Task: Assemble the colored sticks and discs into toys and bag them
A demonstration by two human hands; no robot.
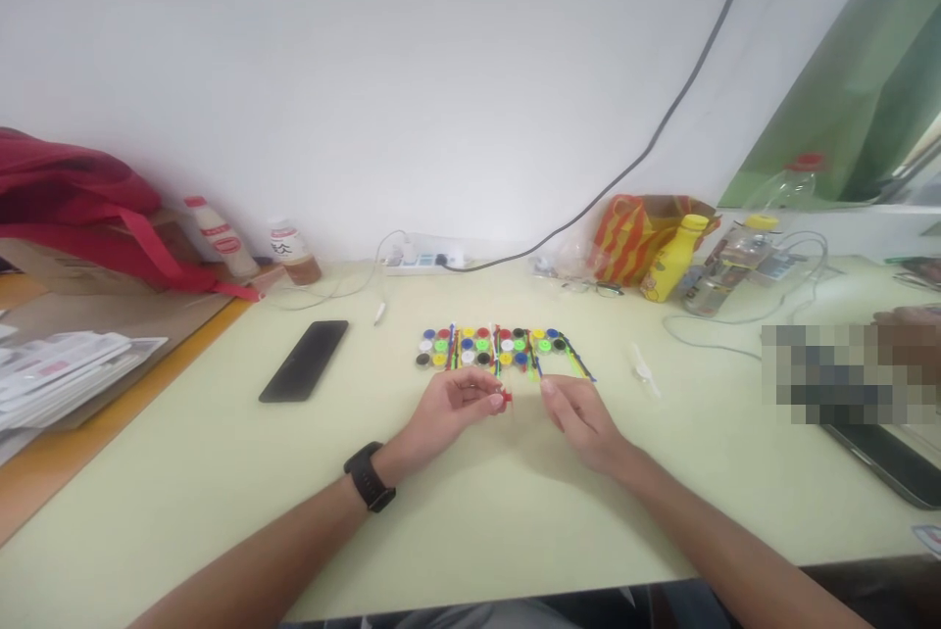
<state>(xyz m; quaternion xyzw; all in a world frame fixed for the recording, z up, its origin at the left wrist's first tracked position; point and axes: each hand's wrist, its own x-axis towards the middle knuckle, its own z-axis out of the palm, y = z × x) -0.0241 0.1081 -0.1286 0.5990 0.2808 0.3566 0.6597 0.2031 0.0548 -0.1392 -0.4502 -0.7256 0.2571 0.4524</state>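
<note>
My left hand (454,404) pinches a small red plastic piece (507,397) between thumb and fingertips. To its right, my right hand (580,416) is closed, thumb against the curled fingers; what it grips, if anything, I cannot make out. Just beyond both hands lie rows of small round discs (482,345) in red, blue, yellow, green, white and black. Thin coloured sticks (577,358) run between the groups of discs and along their right end.
A black phone (304,362) lies to the left, a white wristwatch-like strap (645,372) to the right. Along the wall stand bottles (674,259), a striped bag (618,239) and a power strip (419,259) with cables. Papers (74,369) are stacked at far left.
</note>
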